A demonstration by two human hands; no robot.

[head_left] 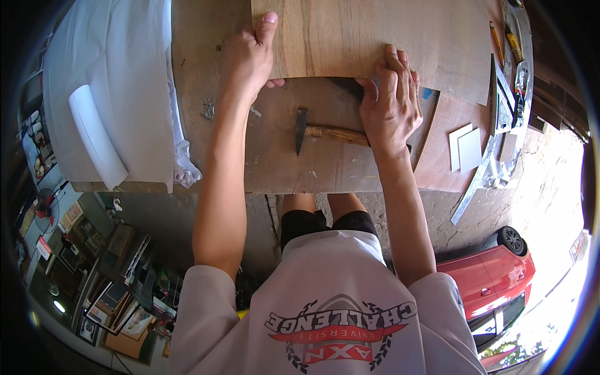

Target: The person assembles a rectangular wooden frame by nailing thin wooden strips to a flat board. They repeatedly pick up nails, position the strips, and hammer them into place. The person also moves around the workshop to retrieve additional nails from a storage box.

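A thin plywood board (340,40) with visible wood grain lies at the top of the view, its near edge toward me. My left hand (253,59) grips its left side, thumb on top and the other fingers beneath. On the near edge rests my right hand (394,100), its bent fingers on the upper face and its thumb at the edge. A dark shadow shows under that edge between the hands. Just nearer to me, a hammer (337,133) with a wooden handle lies on the brown worktable (275,172); my right wrist partly covers the handle's end.
White sheeting (134,50) covers the table's left, with a white paper roll (97,137) on it. At the right lie two small white squares (465,150), a metal ruler (472,190), a yellow cutter (514,45) and a pencil (495,40). A red car (494,278) stands beyond.
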